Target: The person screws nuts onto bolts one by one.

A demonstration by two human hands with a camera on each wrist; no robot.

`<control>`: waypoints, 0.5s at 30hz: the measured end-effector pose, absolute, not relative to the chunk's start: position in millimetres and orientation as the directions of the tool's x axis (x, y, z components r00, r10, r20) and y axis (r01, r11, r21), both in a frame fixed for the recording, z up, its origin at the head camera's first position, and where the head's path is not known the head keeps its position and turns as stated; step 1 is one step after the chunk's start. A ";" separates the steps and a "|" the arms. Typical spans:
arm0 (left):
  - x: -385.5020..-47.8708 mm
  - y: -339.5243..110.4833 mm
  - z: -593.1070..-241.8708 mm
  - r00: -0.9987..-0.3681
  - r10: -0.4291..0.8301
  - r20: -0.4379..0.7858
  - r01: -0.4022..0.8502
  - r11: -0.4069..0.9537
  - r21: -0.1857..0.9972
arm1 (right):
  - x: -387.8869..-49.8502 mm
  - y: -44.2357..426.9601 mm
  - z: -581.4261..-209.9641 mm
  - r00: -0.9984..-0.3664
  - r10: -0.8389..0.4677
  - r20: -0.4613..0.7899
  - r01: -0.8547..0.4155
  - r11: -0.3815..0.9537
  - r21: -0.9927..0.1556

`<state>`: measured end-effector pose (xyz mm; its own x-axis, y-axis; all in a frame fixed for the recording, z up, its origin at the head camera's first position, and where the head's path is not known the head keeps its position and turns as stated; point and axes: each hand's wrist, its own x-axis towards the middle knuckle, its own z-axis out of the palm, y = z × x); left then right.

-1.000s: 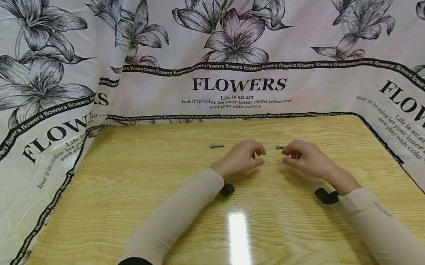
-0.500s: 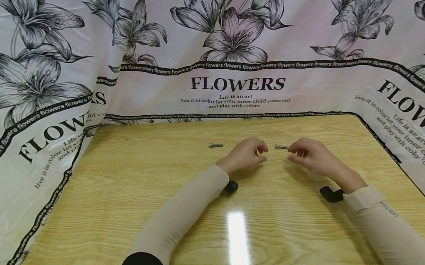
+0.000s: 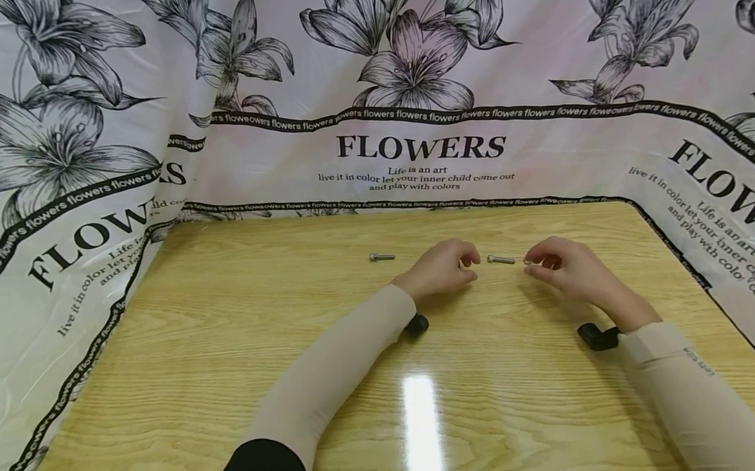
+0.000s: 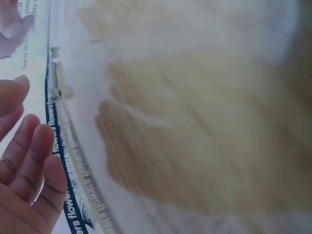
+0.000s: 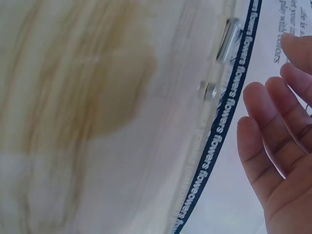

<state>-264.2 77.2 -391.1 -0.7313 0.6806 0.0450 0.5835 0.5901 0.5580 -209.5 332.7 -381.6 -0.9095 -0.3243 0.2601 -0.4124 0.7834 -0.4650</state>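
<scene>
Metal bolt [image 3: 501, 259], right hand [image 3: 569, 273] now apart

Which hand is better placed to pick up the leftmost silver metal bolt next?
Probably the left hand: it is nearer the leftmost bolt, while the right hand is beyond the other silver metal bolt.

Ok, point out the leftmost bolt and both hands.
Leftmost bolt [image 3: 383, 257]: head view, on the shank.
Left hand [image 3: 438, 269]: head view, back of hand.
Right hand [image 3: 571, 267]: head view, back of hand.

Screws [image 3: 382, 257] [image 3: 501, 259]: 2 | hands [image 3: 438, 266] [image 3: 571, 269]: 2, one left, one right | beige sleeves [image 3: 339, 363] [image 3: 694, 383]: 2 | black wrist devices [image 3: 417, 325] [image 3: 597, 337]: 2 | black cuff [image 3: 264, 469]: 1, left arm | wood-grain tabletop [image 3: 229, 326]: 1
</scene>
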 end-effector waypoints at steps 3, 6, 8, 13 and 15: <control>-266.0 80.3 -390.9 -0.737 0.675 0.036 0.574 0.598 0.560 | -211.1 337.9 -382.5 -0.923 -0.303 0.235 -0.381 0.796 -0.470; -267.3 83.2 -390.6 -0.744 0.668 0.020 0.557 0.603 0.572 | -212.7 341.8 -383.9 -0.933 -0.294 0.209 -0.360 0.803 -0.474; -268.1 85.2 -390.2 -0.747 0.665 0.008 0.545 0.605 0.580 | -214.4 343.5 -385.0 -0.939 -0.287 0.188 -0.342 0.808 -0.479; -270.5 91.3 -391.7 -0.746 0.666 -0.009 0.541 0.613 0.576 | -219.4 345.5 -387.0 -0.951 -0.279 0.135 -0.309 0.818 -0.486; -271.7 94.7 -392.3 -0.746 0.666 -0.015 0.540 0.618 0.571 | -221.8 346.0 -387.4 -0.952 -0.280 0.121 -0.303 0.820 -0.486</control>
<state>-271.7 94.7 -392.3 -0.7459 0.6658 -0.0151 0.5401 0.6181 0.5712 -221.8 346.0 -387.4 -0.9524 -0.2796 0.1211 -0.3025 0.8202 -0.4855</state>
